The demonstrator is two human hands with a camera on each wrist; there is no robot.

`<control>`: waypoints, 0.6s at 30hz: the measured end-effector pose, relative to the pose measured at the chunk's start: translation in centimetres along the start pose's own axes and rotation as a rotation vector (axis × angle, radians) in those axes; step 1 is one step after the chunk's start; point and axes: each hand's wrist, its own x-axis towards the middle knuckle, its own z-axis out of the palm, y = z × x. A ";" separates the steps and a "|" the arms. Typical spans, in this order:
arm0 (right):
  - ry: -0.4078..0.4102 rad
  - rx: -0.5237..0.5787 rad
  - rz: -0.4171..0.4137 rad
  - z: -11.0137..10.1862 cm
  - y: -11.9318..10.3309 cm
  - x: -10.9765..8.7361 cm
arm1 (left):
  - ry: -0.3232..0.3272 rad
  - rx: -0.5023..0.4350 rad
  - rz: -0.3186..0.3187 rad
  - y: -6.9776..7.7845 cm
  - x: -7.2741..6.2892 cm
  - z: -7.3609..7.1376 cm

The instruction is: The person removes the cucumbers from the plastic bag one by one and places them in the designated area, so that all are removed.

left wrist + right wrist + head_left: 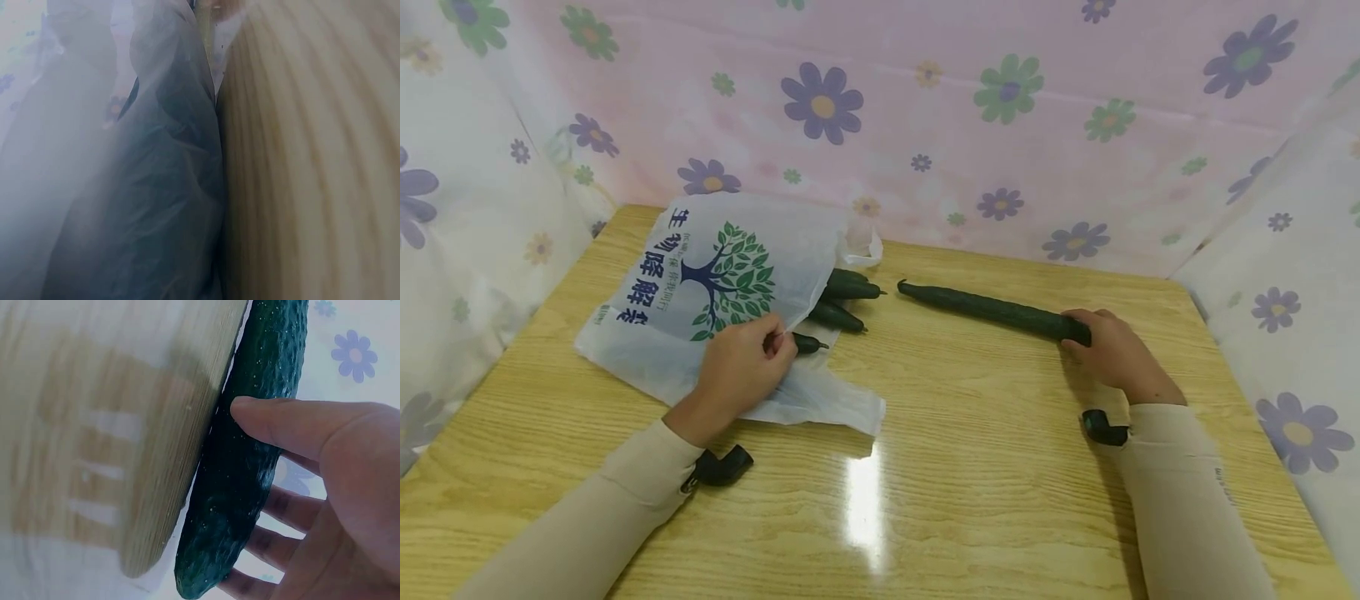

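A white plastic bag (805, 233), printed with a green tree and dark lettering, lies on its side at the left of the table. Several dark green cucumbers (838, 317) poke their stem ends out of its mouth. My left hand (741, 367) pinches the bag's upper edge at the opening; the left wrist view is filled by the crumpled bag (156, 200). Over on the right, my right hand (1116, 354) grips one long cucumber (985, 308) by its near end. In the right wrist view the thumb presses this cucumber (231, 475) from one side, fingers round the other.
Both hands work over a wood-grain table (962, 483). Its back edge meets a pink flowered curtain (895, 108), and pale flowered cloth hangs at both sides. One loose bag handle (861, 246) rises at the back of the mouth. Dark wrist cameras (722, 467) stick out from both cuffs.
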 end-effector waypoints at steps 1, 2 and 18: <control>-0.003 -0.005 -0.002 0.0 -0.1 0.0 | 0.000 0.000 0.003 0.0 0.0 0.0; -0.005 -0.008 -0.003 0.1 -0.1 0.0 | 0.001 0.001 0.005 0.0 0.0 0.0; -0.035 -0.021 0.025 0.3 -1.3 0.2 | -0.013 0.008 -0.003 -0.2 0.0 0.1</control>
